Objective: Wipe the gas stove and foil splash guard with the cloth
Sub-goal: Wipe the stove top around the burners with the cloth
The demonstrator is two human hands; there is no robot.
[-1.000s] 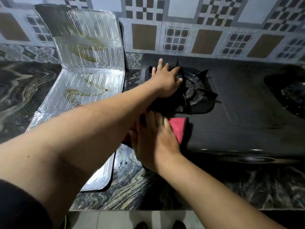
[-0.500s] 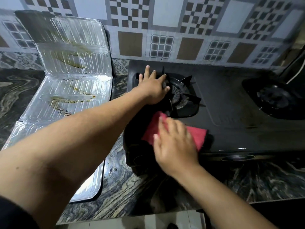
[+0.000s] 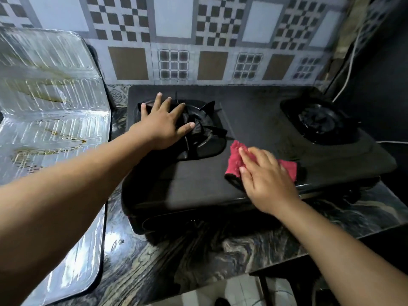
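Observation:
A black two-burner gas stove (image 3: 254, 120) sits on the marbled counter against the tiled wall. My left hand (image 3: 163, 127) lies flat, fingers spread, on the left burner grate (image 3: 205, 131). A red cloth (image 3: 235, 160) lies on the stove top between the burners, near the front edge. My right hand (image 3: 265, 180) presses flat on it and covers its middle. The foil splash guard (image 3: 50, 120), folded and stained with brownish grease, lies on the counter to the left of the stove.
The right burner (image 3: 320, 122) sits at the stove's far right. A white cable (image 3: 348, 69) runs down the dark right wall. The dark marbled counter (image 3: 198, 257) ends at a front edge, with floor tiles below.
My right hand has slid the red cloth to the right along the stove's front, from below the left burner to the middle. My left hand has stayed on the left grate.

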